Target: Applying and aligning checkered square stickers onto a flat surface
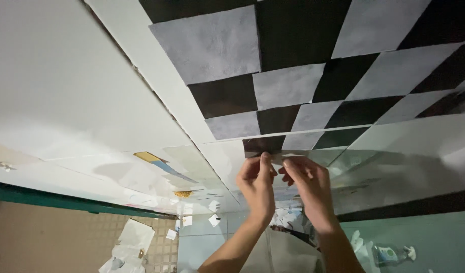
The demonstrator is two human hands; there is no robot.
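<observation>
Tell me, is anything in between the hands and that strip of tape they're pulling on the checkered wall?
Nothing visible is. The left hand and the right hand already pinch the tape strip with their fingertips, right where it runs along the lower edge of the black-and-grey checkered wall.

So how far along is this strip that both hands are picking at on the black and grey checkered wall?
Done: black and grey checkered wall looks fully painted. In hand: left hand and right hand pinch a pale strip at the pattern's edge. Left: paper scraps litter the floor.
</observation>
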